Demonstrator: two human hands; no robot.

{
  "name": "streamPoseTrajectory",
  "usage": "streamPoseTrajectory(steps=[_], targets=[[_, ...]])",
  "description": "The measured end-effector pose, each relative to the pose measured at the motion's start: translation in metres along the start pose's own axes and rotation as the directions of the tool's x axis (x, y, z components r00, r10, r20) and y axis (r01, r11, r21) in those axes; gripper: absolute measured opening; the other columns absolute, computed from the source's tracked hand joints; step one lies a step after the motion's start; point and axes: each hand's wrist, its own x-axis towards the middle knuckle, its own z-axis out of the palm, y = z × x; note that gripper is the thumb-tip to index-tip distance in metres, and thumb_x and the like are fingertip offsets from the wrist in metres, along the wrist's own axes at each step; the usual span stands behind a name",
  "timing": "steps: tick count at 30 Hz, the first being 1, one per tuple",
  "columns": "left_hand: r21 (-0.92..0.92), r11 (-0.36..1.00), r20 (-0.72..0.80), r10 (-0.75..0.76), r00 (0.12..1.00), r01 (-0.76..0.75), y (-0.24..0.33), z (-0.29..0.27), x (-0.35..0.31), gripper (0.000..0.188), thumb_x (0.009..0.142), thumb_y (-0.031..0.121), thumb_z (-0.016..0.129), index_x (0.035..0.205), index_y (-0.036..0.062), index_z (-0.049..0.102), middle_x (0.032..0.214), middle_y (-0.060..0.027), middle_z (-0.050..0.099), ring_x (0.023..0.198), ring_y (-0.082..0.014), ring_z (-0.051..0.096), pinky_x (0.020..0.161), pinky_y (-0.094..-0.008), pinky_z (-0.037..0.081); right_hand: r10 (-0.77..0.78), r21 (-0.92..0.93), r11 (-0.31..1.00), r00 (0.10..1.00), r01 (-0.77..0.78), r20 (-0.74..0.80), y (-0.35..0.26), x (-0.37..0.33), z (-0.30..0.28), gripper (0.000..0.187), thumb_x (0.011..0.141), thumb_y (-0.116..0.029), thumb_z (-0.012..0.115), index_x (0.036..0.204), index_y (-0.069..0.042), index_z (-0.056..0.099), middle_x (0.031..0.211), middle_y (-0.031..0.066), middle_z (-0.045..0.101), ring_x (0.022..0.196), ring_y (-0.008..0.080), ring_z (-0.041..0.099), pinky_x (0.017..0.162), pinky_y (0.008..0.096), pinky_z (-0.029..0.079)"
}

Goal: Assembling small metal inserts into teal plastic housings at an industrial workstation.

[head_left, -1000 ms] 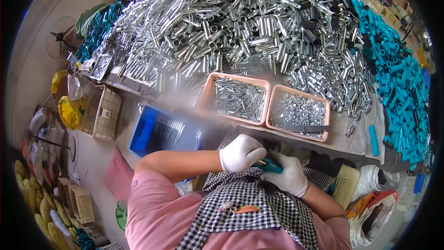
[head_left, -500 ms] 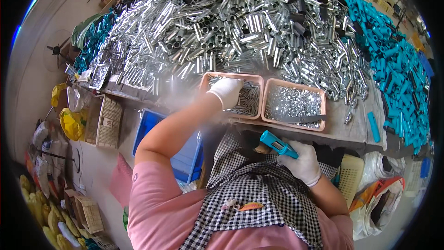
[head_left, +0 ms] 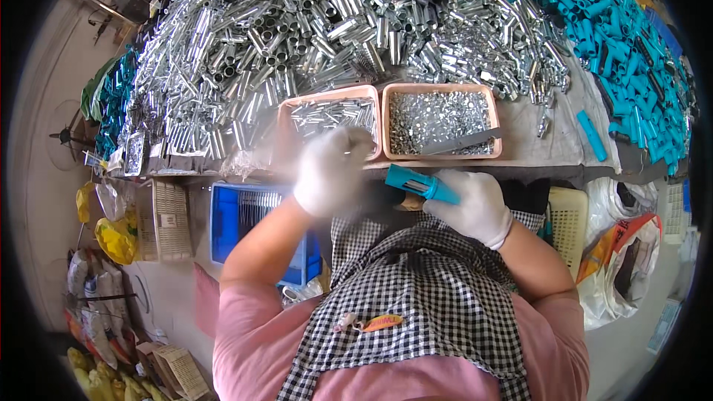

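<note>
I see 1 orange-and-white printed bag [head_left: 622,252] near right, 1 yellow bag [head_left: 115,238] near left, and stacked sacks [head_left: 89,282] beside it.

Glossy bare-metal tubes [head_left: 319,22], matt teal plastic handle [head_left: 422,183], white cloth gloves, smooth pink plastic trays [head_left: 438,90].

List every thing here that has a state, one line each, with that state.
left hand: gloved, blurred, over the left tray's near edge; contents unclear
right hand: gloved, closed on the teal handle
teal handle: held, tilted
left tray: partly filled with metal tubes
right tray: full of small metal parts
</note>
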Motion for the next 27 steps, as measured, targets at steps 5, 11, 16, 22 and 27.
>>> streamPoseTrajectory(steps=[5,11,16,22,27], targets=[[-0.473,0.881,0.057,0.056,0.997,-0.022,0.015,0.031,-0.021,0.027,0.103,0.027,0.048,0.096,0.0015,0.054,0.100,-0.0127,0.069,0.089,-0.0199,0.067,0.080,-0.0306,0.052,-0.036,0.123,0.992,0.998,0.028,0.057,-0.005,0.005,0.007,0.031,0.070,-0.028,0.080,0.087,-0.006,0.067,0.070,0.0155,0.064,0.065,0.0344,0.066,0.058,0.0411,0.051],[-0.368,0.898,0.015,-0.251,0.968,0.239,0.032,0.050,-0.026,0.016,0.096,0.016,0.054,0.092,0.0008,0.056,0.079,-0.0178,0.063,0.070,-0.0312,0.064,0.067,-0.0381,0.050,-0.080,-0.145,0.986,0.995,0.088,0.062,-0.012,-0.004,0.011,0.043,0.068,-0.032,0.080,0.100,-0.007,0.066,0.067,0.0119,0.062,0.059,0.0312,0.064,0.054,0.0393,0.051],[-0.294,0.899,0.091,-0.313,0.945,0.326,0.038,0.050,-0.026,0.018,0.097,0.013,0.050,0.088,-0.0017,0.057,0.076,-0.0121,0.061,0.070,-0.0201,0.061,0.068,-0.0314,0.050,-0.227,-0.366,0.901,0.972,0.232,0.055,-0.005,-0.012,0.011,0.049,0.067,-0.038,0.080,0.101,-0.006,0.064,0.066,0.0072,0.056,0.052,0.0256,0.058,0.048,0.0375,0.047],[-0.434,0.901,0.141,0.068,0.988,0.000,0.028,0.044,-0.032,0.008,0.091,0.007,0.059,0.089,0.0011,0.054,0.090,-0.0121,0.063,0.083,-0.0259,0.061,0.075,-0.0350,0.050,-0.235,-0.344,0.908,0.971,0.237,0.047,-0.005,-0.010,-0.002,0.047,0.066,-0.037,0.080,0.099,-0.008,0.065,0.065,0.0056,0.057,0.052,0.0244,0.058,0.047,0.0375,0.046],[-0.307,0.921,0.054,0.269,0.962,-0.241,0.018,0.043,-0.020,0.016,0.075,-0.002,0.067,0.084,0.0019,0.054,0.089,-0.0121,0.064,0.084,-0.0311,0.062,0.075,-0.0394,0.051,-0.210,-0.333,0.916,0.975,0.222,0.072,-0.002,-0.002,-0.003,0.045,0.066,-0.036,0.079,0.099,-0.009,0.065,0.066,0.0059,0.057,0.053,0.0249,0.059,0.048,0.0379,0.047]])
